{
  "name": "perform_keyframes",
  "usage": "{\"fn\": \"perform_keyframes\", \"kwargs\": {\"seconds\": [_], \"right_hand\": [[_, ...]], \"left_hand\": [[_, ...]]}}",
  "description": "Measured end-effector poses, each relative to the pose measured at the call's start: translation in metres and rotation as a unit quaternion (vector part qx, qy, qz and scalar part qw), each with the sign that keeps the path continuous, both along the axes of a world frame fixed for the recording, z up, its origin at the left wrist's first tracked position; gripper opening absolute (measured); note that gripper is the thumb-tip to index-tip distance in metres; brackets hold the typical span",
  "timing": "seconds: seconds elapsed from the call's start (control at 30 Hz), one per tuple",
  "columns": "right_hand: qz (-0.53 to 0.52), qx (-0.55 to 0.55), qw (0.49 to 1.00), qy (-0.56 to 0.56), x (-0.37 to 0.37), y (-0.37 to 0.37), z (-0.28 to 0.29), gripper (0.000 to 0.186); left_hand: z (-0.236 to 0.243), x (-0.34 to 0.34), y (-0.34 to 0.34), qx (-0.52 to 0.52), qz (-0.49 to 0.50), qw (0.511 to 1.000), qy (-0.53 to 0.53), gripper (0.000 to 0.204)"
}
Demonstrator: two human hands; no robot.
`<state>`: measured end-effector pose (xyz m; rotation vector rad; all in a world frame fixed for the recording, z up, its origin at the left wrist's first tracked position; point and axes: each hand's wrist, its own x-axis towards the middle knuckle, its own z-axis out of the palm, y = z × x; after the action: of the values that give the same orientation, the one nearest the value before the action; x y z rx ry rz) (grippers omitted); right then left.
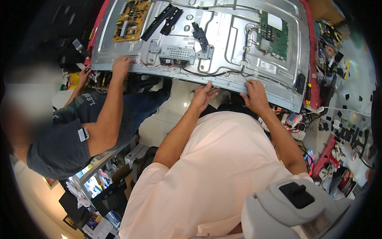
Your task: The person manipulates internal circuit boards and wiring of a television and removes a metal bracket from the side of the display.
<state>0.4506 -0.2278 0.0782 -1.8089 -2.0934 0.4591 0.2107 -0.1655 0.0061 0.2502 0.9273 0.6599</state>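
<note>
A flat television lies with its bare metal back upward, its near edge facing me. My right hand grips that edge right of the middle, fingers over the metal and thumb below. At the middle of the same edge, my left hand is open, palm turned up, fingers spread and fingertips against the rim. A yellow-brown circuit board is at the back's left, and a green circuit board at its right. Loose black brackets and a black plastic piece rest on the metal between them.
At my left another person has one hand on the near edge and another at the corner. Red covering shows beneath the television. Tools and small parts crowd the right. A yellow-handled screwdriver lies by the right corner.
</note>
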Motion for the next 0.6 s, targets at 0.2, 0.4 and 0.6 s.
{"fn": "perform_keyframes", "kwargs": {"seconds": [0.2, 0.4, 0.6], "right_hand": [[-0.004, 0.018, 1.0, 0.0, -0.004, 0.0, 0.0, 0.044], [-0.005, 0.002, 0.999, -0.034, -0.009, -0.001, 0.004, 0.042], [0.006, -0.009, 0.998, -0.054, -0.009, 0.0, 0.007, 0.044]], "left_hand": [[-0.004, -0.005, 0.001, 0.006, 0.022, 0.999, -0.024, 0.038], [0.007, -0.029, 0.011, 0.011, 0.102, 0.995, 0.008, 0.038], [-0.005, -0.046, 0.017, 0.025, 0.131, 0.991, -0.004, 0.032]]}}
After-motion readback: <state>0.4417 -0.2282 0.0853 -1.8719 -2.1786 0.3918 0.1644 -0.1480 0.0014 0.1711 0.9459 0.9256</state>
